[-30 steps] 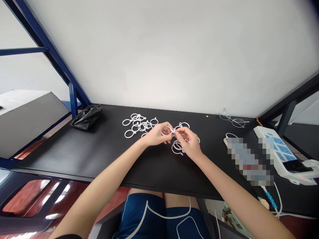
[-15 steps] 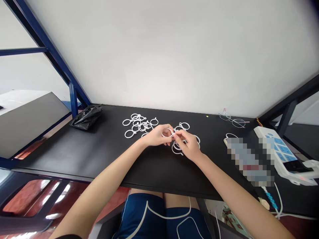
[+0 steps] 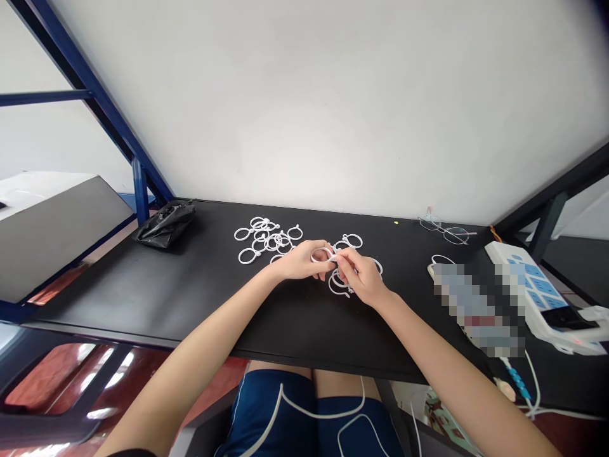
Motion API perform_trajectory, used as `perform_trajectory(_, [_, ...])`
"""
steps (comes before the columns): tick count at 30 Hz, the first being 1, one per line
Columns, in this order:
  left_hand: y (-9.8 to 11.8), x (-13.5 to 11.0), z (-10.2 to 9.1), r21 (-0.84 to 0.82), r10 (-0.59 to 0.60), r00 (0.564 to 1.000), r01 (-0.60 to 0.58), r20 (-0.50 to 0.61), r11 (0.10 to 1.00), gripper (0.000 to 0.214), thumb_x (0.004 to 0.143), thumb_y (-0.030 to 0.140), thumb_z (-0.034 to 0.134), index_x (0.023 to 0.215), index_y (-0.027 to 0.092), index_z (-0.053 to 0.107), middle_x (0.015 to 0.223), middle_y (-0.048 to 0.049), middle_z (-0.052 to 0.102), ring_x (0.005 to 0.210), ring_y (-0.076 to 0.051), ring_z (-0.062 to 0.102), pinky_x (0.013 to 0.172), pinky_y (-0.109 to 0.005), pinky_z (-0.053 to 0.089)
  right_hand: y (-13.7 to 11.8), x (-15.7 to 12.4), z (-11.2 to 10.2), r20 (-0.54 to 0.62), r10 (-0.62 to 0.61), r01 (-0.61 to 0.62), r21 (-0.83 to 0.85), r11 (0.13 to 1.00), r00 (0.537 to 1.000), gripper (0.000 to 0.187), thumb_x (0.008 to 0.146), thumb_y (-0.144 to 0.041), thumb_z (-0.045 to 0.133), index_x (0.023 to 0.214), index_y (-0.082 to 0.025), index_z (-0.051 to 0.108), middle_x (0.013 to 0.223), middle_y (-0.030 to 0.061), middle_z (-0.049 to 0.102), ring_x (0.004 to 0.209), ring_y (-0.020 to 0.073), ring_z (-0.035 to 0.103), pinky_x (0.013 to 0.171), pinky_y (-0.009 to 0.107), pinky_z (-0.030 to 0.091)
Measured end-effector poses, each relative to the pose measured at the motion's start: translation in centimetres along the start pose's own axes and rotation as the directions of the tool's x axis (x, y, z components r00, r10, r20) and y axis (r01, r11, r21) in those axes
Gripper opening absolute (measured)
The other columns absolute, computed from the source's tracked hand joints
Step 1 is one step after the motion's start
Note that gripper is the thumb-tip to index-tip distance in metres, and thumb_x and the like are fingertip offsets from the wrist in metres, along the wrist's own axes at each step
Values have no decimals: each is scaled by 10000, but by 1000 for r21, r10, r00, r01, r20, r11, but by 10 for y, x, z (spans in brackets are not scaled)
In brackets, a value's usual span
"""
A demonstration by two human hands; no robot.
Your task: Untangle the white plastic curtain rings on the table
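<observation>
Pinching a white plastic curtain ring (image 3: 322, 254) in the air, we have our left hand (image 3: 302, 260) and our right hand (image 3: 360, 276) close together, both clamped on it. The fingers of the left hand curl around the ring's left side, while the right hand's fingertips (image 3: 339, 257) grip it near a small knob on its rim. The ring is held just above a flat black table (image 3: 295, 324).

Directly beneath the held ring and our right hand lies a small heap of matching white rings (image 3: 339, 285), with a few more showing just beyond it. To the left of the held ring, a larger loose cluster of white rings (image 3: 266, 241) lies on the table, some overlapping. Farther left of the held ring sits a crumpled black plastic bag (image 3: 165, 226), well apart from the rings.

To the right of the held ring lie thin wire-framed eyeglasses (image 3: 445, 230), and beyond them a white power strip with blue panels (image 3: 516, 279). Between them and us, a pixelated object (image 3: 478, 308) is too blurred to identify.
</observation>
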State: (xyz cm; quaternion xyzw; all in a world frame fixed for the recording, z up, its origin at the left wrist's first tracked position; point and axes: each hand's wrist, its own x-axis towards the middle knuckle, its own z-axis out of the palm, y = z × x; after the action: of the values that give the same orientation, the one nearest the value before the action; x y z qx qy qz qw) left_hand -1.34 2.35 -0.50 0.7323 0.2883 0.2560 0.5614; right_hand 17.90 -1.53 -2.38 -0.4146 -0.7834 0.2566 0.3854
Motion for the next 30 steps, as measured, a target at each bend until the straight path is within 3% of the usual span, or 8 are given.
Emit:
perform_trajectory(10, [0,0,2,-16,33,999,-32,10,999,144,834,214,615,803,139,496,554,50,549,545,-88,608,558,-195,494,0,-1,2,-30,-41,39,-49,998,999,241,994,-374,368,847,-222,485,514,-67,425,431,106,414,477,246,340])
perform_trajectory(15, [1,-1,1,-28,61,998,-60,34,998,195,858,288,617,820,140,495,581,44,554,554,-87,612,557,-196,496,-1,-1,2,-50,-56,52,-73,996,997,244,990,-379,377,842,-226,495,518,-67,399,435,104,374,471,245,318])
perform_trajectory(21, [4,-2,0,-15,57,997,-56,49,998,254,854,355,632,822,138,503,597,47,539,551,-85,613,550,-194,497,1,-1,3,-46,-44,42,-48,998,998,240,990,-378,377,847,-229,498,537,-58,424,446,107,393,477,246,327])
perform_trajectory(30, [1,-1,-1,19,77,996,-78,47,997,220,859,323,622,819,142,503,585,57,522,537,-79,606,567,-193,476,1,-1,4,-44,-50,48,-32,998,998,234,991,-374,380,851,-225,493,541,-61,410,451,104,384,481,244,322])
